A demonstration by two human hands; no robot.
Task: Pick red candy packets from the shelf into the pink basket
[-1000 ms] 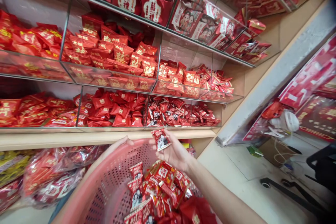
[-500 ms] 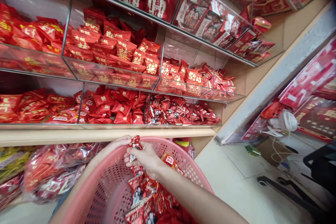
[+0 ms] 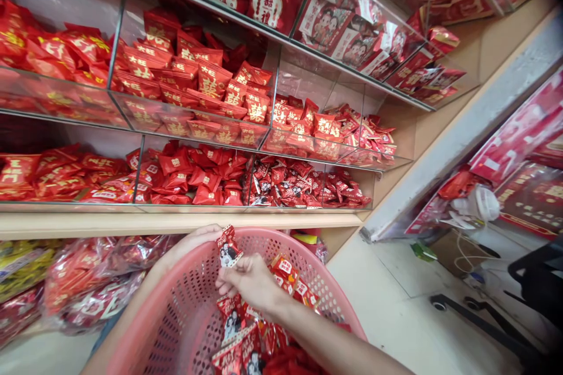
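A pink perforated plastic basket stands below the shelf edge. My left arm runs along the outside of its left wall, and my left hand is closed over the far rim, its fingers partly hidden. Above the inside of the basket, my right hand pinches the lower edge of a small red candy packet with a printed black-and-white couple. The packet's top end is close to my left fingertips. Below lie similar couple-print packets and orange-red packets with white labels. Whether any are joined together cannot be made out.
Clear-fronted shelf bins ahead hold red wrapped packets in several compartments. Stuffed plastic bags lie under the shelf at left. On the right are pale floor tiles, a black chair base and a white fan.
My right hand has moved slightly down and to the right, its grip now at the packet's lower edge. More of the packet's printed face shows. My left hand stays at the rim.
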